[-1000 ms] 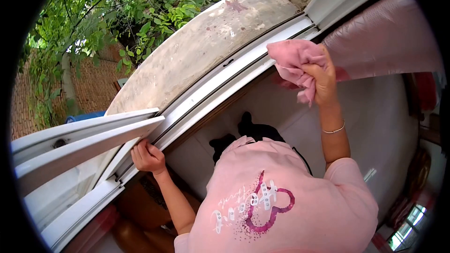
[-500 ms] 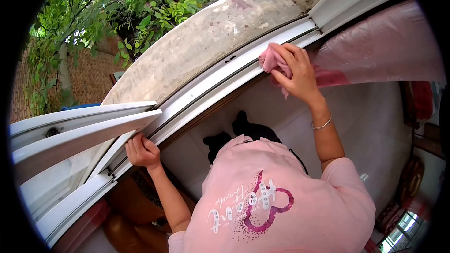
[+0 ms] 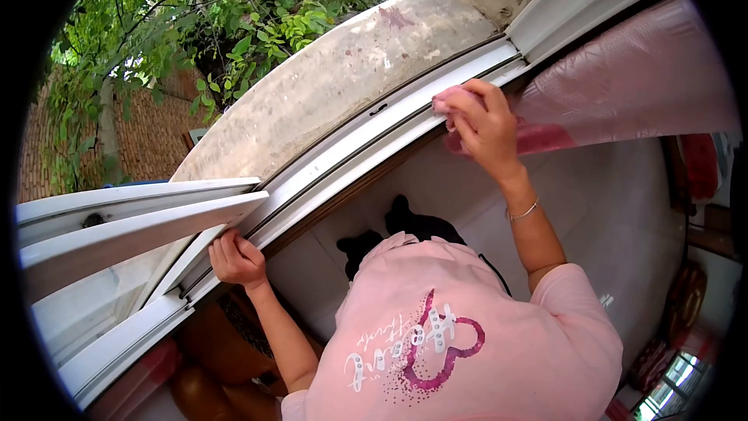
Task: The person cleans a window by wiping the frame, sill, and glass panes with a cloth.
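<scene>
Head view: our right hand (image 3: 492, 132) grips a crumpled pink cloth (image 3: 447, 100) at the inner edge of the long white window rail (image 3: 327, 164). Our left hand (image 3: 238, 259) curls near the white-framed open sash (image 3: 140, 226); whether it grips anything, we cannot tell.

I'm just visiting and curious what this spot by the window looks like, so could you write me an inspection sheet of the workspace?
Surface: white window frame with dark grooves; the concrete ledge outside it is stained.
Job's things: a pink cloth, bunched at the frame.
Clutter: a pink curtain-like sheet near the cloth.
Hands: right hand holds the cloth; left hand has curled fingers at the frame by the white sash; whether it grips is unclear.
Cables: a thin dark cord-like line beside the pink shirt; I can't tell what it is.
Surroundings: leafy branches outside, pale floor inside.
</scene>
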A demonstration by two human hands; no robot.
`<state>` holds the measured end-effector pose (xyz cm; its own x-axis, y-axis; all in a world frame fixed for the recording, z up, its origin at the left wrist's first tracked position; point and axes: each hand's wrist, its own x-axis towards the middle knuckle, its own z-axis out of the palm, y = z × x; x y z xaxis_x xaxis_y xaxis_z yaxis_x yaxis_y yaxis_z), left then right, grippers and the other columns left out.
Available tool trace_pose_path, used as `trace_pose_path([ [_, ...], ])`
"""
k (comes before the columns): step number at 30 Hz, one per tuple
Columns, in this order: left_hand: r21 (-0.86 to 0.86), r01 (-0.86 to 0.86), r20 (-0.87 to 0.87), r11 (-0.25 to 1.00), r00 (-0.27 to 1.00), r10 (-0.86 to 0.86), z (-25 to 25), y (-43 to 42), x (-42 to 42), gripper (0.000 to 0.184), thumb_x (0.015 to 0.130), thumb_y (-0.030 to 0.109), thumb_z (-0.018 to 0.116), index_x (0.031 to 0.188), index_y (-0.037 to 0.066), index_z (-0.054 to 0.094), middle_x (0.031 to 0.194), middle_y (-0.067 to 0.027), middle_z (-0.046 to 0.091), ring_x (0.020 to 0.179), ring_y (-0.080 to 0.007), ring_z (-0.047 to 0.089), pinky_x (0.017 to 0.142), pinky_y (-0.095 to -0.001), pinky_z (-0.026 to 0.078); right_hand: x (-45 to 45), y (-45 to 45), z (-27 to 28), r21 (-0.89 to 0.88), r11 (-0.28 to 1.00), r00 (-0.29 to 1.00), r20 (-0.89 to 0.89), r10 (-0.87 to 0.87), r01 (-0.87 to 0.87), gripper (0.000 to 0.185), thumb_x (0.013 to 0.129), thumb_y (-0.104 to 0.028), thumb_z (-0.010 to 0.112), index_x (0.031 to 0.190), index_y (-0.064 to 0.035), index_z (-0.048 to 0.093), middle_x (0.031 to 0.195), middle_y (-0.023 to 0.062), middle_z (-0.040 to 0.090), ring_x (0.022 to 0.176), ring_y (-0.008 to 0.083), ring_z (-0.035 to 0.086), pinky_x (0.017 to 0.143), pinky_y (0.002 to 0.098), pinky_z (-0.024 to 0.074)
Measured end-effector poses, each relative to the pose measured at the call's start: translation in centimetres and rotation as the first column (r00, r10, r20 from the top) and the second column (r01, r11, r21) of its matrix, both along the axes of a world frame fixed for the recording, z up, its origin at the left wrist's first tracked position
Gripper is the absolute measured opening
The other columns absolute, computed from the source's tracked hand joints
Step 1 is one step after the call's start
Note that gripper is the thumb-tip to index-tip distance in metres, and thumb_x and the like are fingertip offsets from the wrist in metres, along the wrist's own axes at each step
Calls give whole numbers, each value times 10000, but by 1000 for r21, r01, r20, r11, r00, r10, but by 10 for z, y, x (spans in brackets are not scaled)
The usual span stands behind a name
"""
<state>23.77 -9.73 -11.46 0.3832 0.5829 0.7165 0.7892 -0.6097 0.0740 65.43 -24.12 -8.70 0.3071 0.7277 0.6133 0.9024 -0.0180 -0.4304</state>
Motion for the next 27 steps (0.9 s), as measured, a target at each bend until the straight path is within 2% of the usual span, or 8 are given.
trace_pose_path([
  [2,3,1,3,1000,1000,-1,1,0,2,128,832,84,522,801,40,638,716,-120,572,634,-353,529,575,-429,432,1,1,4,-64,998,997,68,25,-21,186,800,-72,712,964,-159,690,1055,48,617,902,263,619,770,374,528],
  [5,8,-4,1,1000,1000,4,1,-1,2,131,832,85,517,800,42,637,711,-118,569,633,-352,530,574,-426,432,-1,-2,13,-100,988,992,42,121,-116,160,818,-90,709,963,-158,695,1051,37,622,890,257,612,762,370,526],
  [7,8,-12,-6,1000,1000,12,1,0,2,133,832,87,516,799,44,637,708,-117,568,632,-351,531,575,-425,433,-3,-4,16,-142,972,982,-3,188,-186,214,809,-48,711,1007,-129,710,1096,39,629,939,259,612,794,363,515],
  [10,8,-17,-6,1000,1000,17,1,-1,3,133,832,93,516,798,46,635,708,-117,570,633,-351,532,576,-426,433,-4,0,11,-55,988,988,-72,137,-141,139,823,-106,731,956,-97,689,1033,38,627,889,258,598,770,367,513],
  [13,8,-19,5,1000,1000,19,2,-1,3,130,830,95,517,796,47,633,711,-118,573,634,-351,531,579,-427,434,-3,5,4,6,998,988,-140,63,-63,147,812,-106,743,946,-83,687,988,43,627,881,254,591,766,364,503],
  [17,2,-27,8,1000,1000,27,1,-1,4,131,826,92,517,800,45,636,710,-119,576,636,-353,532,580,-426,436,-4,6,9,-91,992,989,-127,72,-84,135,820,-101,732,945,-76,686,951,51,620,881,255,589,760,361,498],
  [22,10,-37,7,999,999,36,1,-1,5,129,821,88,520,798,44,640,707,-121,576,637,-355,532,582,-426,435,-7,8,21,-203,962,980,-109,164,-184,126,839,-88,696,959,-58,671,947,65,611,884,263,596,754,366,496],
  [27,17,-44,26,999,999,43,1,-2,6,128,816,78,521,783,40,639,707,-125,576,634,-357,525,581,-429,430,1,6,18,-154,973,978,-140,152,-173,148,846,-98,688,983,-57,650,944,91,608,875,280,601,748,384,500],
])
